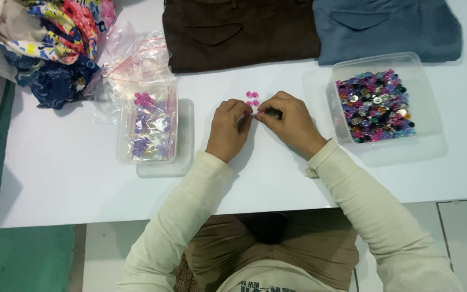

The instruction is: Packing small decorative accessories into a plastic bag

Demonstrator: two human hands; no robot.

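My left hand (229,128) and my right hand (290,121) meet at the fingertips over the white table (71,178), pinching something small between them; it looks like a clear little bag, though it is mostly hidden. Just beyond my fingertips lie a few pink buttons (252,98) on the table. To my right stands a clear plastic box (428,108) filled with mixed coloured buttons (375,105). On the left, another clear box (148,124) holds small bags of pink and purple buttons.
A heap of empty clear zip bags (133,57) lies behind the left box. Folded brown trousers (239,32) and blue trousers (387,27) rest along the far edge. Flowered fabric (49,38) is bunched at the far left corner.
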